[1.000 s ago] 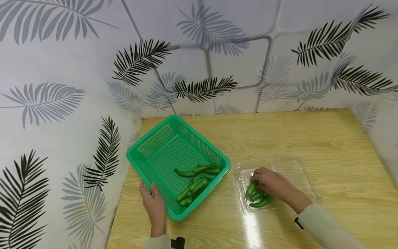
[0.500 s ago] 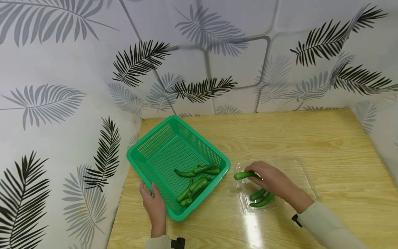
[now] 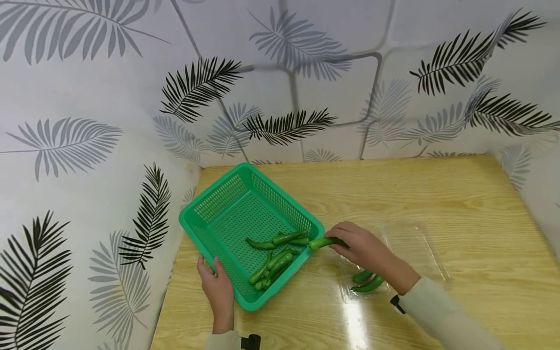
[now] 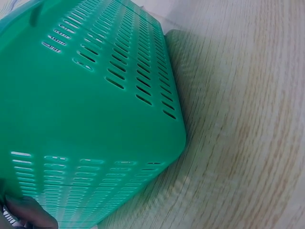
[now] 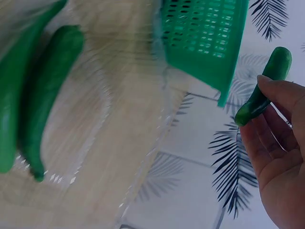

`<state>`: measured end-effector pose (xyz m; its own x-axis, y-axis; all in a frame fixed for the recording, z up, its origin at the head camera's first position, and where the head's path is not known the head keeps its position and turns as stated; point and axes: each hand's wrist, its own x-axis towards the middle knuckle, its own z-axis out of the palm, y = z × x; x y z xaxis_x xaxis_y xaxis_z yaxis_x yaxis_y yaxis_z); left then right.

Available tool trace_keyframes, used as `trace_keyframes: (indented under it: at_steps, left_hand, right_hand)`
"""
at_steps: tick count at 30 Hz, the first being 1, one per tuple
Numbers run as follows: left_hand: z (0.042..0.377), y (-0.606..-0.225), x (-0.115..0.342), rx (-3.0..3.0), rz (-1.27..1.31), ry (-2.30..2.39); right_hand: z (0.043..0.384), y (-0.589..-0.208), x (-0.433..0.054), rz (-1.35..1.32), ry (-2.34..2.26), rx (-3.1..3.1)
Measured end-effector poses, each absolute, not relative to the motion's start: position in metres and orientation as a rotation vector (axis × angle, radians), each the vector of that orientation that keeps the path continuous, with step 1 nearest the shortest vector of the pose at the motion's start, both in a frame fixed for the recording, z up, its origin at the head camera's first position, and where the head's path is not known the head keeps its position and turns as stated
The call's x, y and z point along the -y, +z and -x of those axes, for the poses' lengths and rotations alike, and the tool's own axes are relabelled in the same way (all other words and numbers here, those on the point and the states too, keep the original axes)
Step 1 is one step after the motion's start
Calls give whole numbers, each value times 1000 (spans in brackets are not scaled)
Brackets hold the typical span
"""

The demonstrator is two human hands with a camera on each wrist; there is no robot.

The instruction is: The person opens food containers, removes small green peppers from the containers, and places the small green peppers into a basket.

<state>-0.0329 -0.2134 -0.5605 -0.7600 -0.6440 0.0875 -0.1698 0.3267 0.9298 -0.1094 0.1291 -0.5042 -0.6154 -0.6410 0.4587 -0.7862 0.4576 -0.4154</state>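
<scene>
My left hand (image 3: 218,294) grips the near left rim of a green plastic basket (image 3: 212,190), its thumb up at the rim. In the left wrist view, fingers (image 4: 31,212) show against the basket's slotted outer wall. Between thumb and fingertips, my right hand (image 3: 365,247) pinches a green chili pepper (image 3: 320,243), its tip over the basket's right corner. The right wrist view shows this pepper (image 5: 276,67) held near its middle. Several green peppers (image 3: 273,267) lie inside the basket. Two more peppers (image 5: 52,90) lie in the clear plastic container, partly under my right arm in the head view.
The clear container's hinged lid (image 3: 411,243) lies spread out to the right on the wooden table (image 3: 472,204). A leaf-patterned covering (image 3: 350,97) rises behind the table and along its left side.
My right hand lifted one pepper out of the clear container and carried it left to the basket's corner. The left hand and the basket stayed in place.
</scene>
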Motion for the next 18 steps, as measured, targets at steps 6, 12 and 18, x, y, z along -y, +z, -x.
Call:
trace_keyframes:
  at_steps: [6,12,18]
  left_hand:
    - [33,-561,213,2142,-723,-1433]
    - [33,-561,212,2141,-717,-1455]
    - [34,-562,214,2135,-718,-1445]
  right_hand:
    - [115,-494,-101,-1275,839,2478]
    - [120,-490,-77,-1308,784,2501]
    - [128,-494,-50,-1357,753,2450]
